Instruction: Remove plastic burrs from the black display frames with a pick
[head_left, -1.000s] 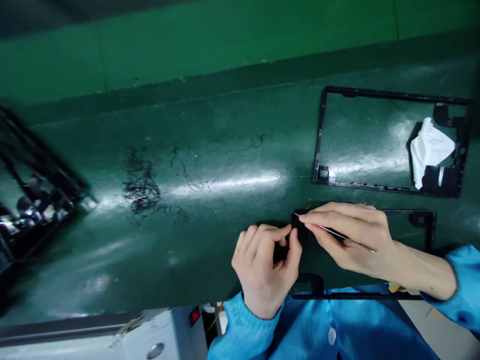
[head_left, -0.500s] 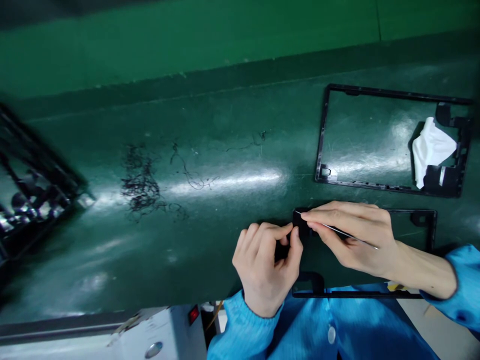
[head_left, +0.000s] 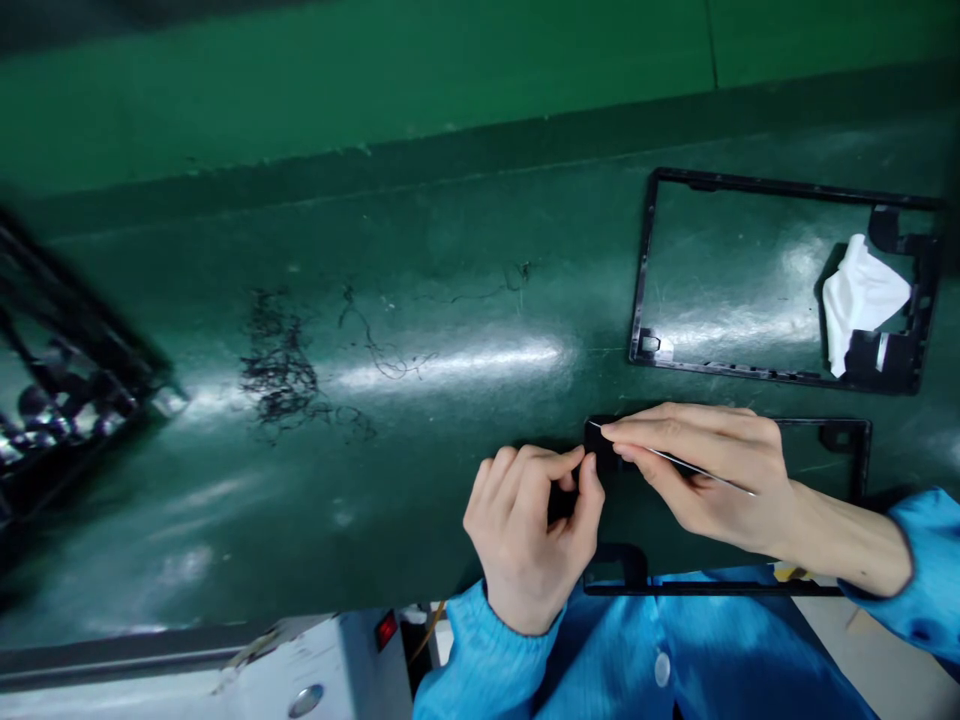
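A black plastic frame [head_left: 855, 436] lies on the green bench at the near edge, right in front of me. My left hand [head_left: 529, 535] is curled, with thumb and fingers pinched on the frame's left corner. My right hand [head_left: 701, 470] holds a thin metal pick [head_left: 675, 464], its tip at the frame's top left corner. Both arms wear blue sleeves.
A second black frame [head_left: 645, 270] lies behind, at the right, with a white cloth [head_left: 859, 295] at its right end. Thin black shavings [head_left: 281, 375] are scattered mid-bench. A stack of dark frames [head_left: 67, 380] sits at the left. A white box with a red switch [head_left: 388, 631] is below the bench edge.
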